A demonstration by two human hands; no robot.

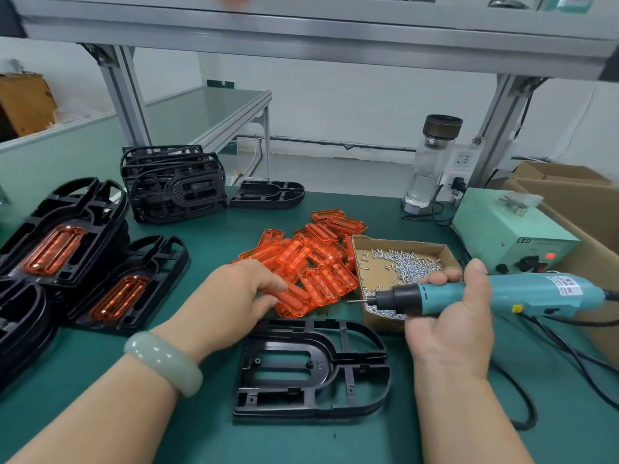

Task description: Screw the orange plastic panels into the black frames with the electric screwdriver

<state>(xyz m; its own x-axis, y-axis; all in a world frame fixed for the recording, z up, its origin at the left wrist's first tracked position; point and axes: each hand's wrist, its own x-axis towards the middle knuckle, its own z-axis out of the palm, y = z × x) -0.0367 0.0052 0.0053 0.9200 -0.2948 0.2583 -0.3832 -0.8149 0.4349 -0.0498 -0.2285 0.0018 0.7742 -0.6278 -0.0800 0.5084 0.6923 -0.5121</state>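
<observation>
Bright, even overhead light. Shadows on the green bench mat (207,430) soft and faint. Glare spots on mounted orange panels (53,251) and shelf rail (301,31). Wide-angle bowing at edges; top and left margins blurred, centre sharp

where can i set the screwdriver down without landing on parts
Bare green mat lies at the back, between the lone black frame, the orange panel pile and the water bottle. Another strip runs along the near edge below the empty frame. Crowded: assembled frames left, screw box and power cord right.
</observation>
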